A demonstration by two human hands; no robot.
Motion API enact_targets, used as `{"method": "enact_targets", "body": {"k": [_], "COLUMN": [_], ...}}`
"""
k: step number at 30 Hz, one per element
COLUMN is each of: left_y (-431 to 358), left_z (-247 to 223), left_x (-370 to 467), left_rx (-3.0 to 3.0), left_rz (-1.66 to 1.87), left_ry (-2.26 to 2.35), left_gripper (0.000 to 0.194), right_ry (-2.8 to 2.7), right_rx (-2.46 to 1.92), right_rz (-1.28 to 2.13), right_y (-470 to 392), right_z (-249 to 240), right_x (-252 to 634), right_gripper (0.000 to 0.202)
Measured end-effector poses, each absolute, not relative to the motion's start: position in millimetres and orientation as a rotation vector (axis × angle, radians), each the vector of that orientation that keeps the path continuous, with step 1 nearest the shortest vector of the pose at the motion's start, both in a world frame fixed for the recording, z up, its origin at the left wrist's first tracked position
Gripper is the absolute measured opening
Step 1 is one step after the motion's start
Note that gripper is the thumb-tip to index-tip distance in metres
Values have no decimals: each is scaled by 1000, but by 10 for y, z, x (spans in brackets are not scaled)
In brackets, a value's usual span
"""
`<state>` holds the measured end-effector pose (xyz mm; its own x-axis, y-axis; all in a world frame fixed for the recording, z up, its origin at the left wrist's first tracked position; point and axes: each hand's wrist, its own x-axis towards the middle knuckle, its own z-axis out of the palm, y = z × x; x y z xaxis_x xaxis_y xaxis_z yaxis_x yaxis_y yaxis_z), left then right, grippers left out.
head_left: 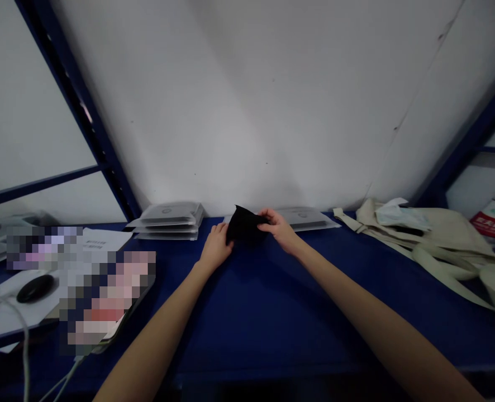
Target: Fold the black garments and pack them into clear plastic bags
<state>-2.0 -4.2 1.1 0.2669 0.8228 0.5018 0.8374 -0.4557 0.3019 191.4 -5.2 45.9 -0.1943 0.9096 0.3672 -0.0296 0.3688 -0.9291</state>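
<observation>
The left hand point(217, 244) has the near-left edge of a thin black piece point(246, 226) between thumb and fingers, and the right hand point(279, 230) pinches its opposite side, thumb in front. The hands are a little apart, with the piece bridging the gap between them, one corner rising to a point above the left fingers; whether it is cloth or a pouch cannot be told. The step in hand looks like holding or spreading this piece with both hands; the next move, as I judge it, calls for keeping both edges pinched so that the limp-looking material does not fold over. Just behind the right hand lies a translucent packet point(310, 218), and left of the left hand is a stack of similar packets point(170, 215). Below both hands stretches the blue tabletop point(247, 312). Farther left of the hands are printed papers point(99, 241) with a black mouse point(36, 288); well to their right, a pale cloth bag point(448, 229) lies in a heap, with a red-labelled bottle point(493, 220) beyond it.
</observation>
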Motion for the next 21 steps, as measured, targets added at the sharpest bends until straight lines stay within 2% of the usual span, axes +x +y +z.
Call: {"method": "enact_targets", "body": {"k": [6, 9, 13, 16, 18, 21], "left_y": [-23, -36, -134, -270, -365, -460], "left_z": [10, 69, 262, 427, 512, 590], "left_x": [-68, -76, -1, 81, 116, 127], "left_rx": [-2523, -2626, -2752, -2896, -3096, -3390], "left_rz": [-893, -1007, -1674, -2226, -2442, -2547], "left_ry": [-1577, -1576, -1679, -1829, -1783, -1555], "left_gripper": [45, 40, 23, 36, 38, 33], "right_ry": [-1528, -1515, -1554, -1618, -1653, -1682], "right_rx": [-832, -764, -773, -725, -679, -651], "right_rz": [1082, 1127, 1138, 1143, 1115, 1042], "right_y": [-103, -148, -231, -297, -338, -387], "right_z": [589, 683, 753, 760, 767, 799], "right_x": [2011, 2060, 2029, 1947, 1895, 1847], "right_gripper": [14, 16, 14, 14, 13, 11]}}
